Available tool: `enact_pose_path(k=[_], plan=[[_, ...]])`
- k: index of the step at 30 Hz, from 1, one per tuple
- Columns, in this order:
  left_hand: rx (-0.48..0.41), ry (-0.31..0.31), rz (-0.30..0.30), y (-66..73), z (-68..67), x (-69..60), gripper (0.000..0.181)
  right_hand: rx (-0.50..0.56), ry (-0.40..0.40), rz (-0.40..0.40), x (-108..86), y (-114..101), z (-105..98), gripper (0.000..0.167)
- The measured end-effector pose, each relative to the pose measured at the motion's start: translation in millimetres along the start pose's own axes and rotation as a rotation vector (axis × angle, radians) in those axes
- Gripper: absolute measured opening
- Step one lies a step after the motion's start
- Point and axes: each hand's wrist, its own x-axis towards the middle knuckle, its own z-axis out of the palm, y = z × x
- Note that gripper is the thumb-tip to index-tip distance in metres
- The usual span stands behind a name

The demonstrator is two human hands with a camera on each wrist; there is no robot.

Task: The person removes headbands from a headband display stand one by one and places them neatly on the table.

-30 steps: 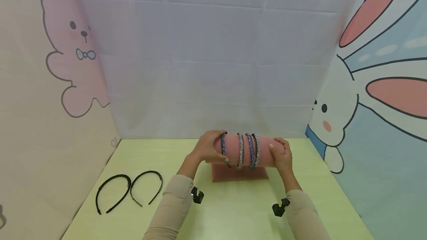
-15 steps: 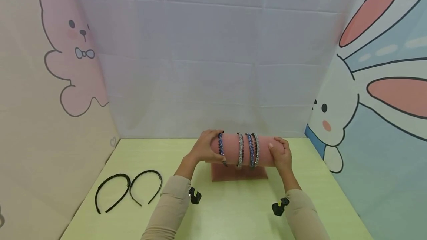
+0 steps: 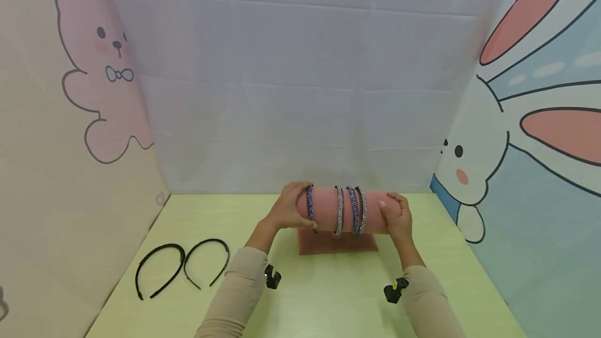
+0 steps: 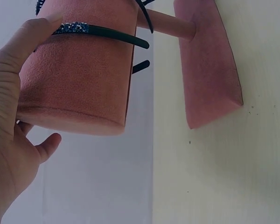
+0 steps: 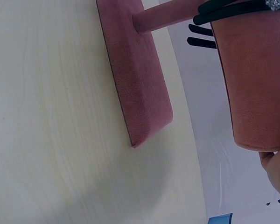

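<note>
A pink headband stand [image 3: 326,207] has a padded horizontal roll on a post above a flat base [image 3: 338,243]. Near the roll's left end sits a blue glittery headband [image 3: 310,203]; my left hand [image 3: 287,208] grips it, thumb in front and fingers over the top. In the left wrist view the thumb touches the blue stones of this headband [image 4: 74,28]. My right hand [image 3: 396,216] holds the roll's right end, thumb in front. Between the hands the roll bears a silver headband [image 3: 339,212], another blue headband [image 3: 353,210] and another silver headband [image 3: 362,210].
Two black headbands lie on the pale green table to the left: a larger headband [image 3: 159,270] and a thinner headband [image 3: 206,264]. A white curtain [image 3: 281,93] hangs behind, and rabbit-printed cloths stand on both sides.
My left hand has shifted slightly left together with the leftmost blue headband, widening its gap from the silver one. My right hand stays on the roll's right end.
</note>
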Motion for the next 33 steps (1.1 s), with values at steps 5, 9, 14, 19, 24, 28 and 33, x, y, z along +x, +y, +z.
enact_pose_path(k=[5, 9, 14, 19, 24, 28, 33], plan=[[0.012, -0.017, -0.01, 2.9, -0.7, 1.0, 0.11, -0.006, 0.004, 0.0, -1.6, -1.2, -1.5, 0.042], [0.047, -0.041, -0.014, 2.4, -1.5, 2.2, 0.111, -0.002, -0.011, 0.009, -10.7, -21.0, -1.7, 0.04], [0.075, -0.055, -0.014, 2.5, -4.1, 1.9, 0.111, 0.01, -0.016, 0.011, -18.7, -35.5, 0.8, 0.037], [0.117, -0.083, -0.004, 5.2, -6.5, 3.4, 0.11, 0.019, -0.015, 0.013, -20.4, -37.6, 0.5, 0.037], [0.135, -0.088, 0.009, 2.6, -6.7, 3.9, 0.107, 0.029, -0.011, 0.015, -21.2, -39.3, 0.7, 0.036], [0.078, -0.058, 0.026, -0.9, -6.4, 4.4, 0.105, 0.033, -0.005, 0.009, -21.1, -40.0, 1.3, 0.036], [0.03, -0.045, 0.003, -3.3, -6.8, 3.3, 0.11, 0.021, -0.005, 0.02, -17.4, -33.9, 0.4, 0.04]])
